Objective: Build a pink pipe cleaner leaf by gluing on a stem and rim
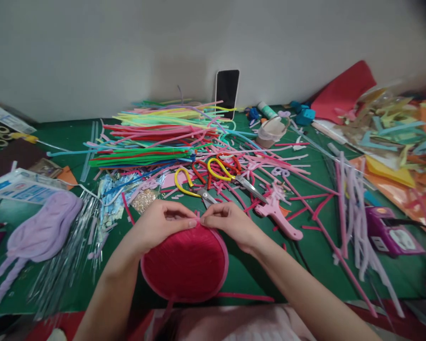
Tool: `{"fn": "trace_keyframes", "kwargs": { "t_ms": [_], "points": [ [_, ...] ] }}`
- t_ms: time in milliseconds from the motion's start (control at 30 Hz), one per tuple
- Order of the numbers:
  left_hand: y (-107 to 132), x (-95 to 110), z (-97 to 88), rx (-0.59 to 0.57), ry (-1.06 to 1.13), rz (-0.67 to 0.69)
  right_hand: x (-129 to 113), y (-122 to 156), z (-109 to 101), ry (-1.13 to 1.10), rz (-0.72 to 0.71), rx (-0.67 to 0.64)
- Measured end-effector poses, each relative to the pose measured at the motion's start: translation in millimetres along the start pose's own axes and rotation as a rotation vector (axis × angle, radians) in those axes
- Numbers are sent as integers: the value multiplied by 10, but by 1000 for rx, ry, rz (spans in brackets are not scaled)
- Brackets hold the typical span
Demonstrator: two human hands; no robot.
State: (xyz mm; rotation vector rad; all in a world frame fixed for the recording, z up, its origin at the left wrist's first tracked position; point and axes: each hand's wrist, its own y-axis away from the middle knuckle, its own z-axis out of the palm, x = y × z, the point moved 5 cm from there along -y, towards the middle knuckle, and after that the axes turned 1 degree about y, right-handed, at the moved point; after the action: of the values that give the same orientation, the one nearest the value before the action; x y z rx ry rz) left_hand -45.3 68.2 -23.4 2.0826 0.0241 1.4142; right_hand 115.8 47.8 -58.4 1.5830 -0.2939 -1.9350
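A round, deep-red disc [184,265] with a pink fuzzy pipe-cleaner rim is held near the table's front edge, a short stem-like piece at its bottom. My left hand [168,220] pinches the rim at the top of the disc. Close beside it, my right hand [227,220] pinches the same spot, thumb and finger pressed together. The fingertips almost touch, and what lies exactly between them is mostly hidden. Just beyond the hands are yellow-handled scissors [188,184] and a second pair of scissors [230,173]. A pink glue gun [279,220] lies to the right.
Bundles of coloured pipe cleaners [156,137] cover the green table [120,293]. A phone [227,92] leans on the wall behind them. Purple looped pieces [46,227] and thin wires [64,255] lie left. At right are a purple box [386,229], paper scraps [397,137] and a small cup [268,135].
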Motion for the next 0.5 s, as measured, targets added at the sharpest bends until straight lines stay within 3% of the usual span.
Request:
{"fn": "trace_keyframes", "kwargs": {
  "t_ms": [233, 367, 500],
  "points": [
    [-28, -13, -39, 3, -1, 19, 11, -6, -37, 69, -11, -120],
    [-43, 36, -24, 13, 46, 35, 0, -47, -36, 80, -25, -57],
    [-79, 26, -17, 58, 108, 21, -85, -18, 15, 321, -165, 28]
  ]
}}
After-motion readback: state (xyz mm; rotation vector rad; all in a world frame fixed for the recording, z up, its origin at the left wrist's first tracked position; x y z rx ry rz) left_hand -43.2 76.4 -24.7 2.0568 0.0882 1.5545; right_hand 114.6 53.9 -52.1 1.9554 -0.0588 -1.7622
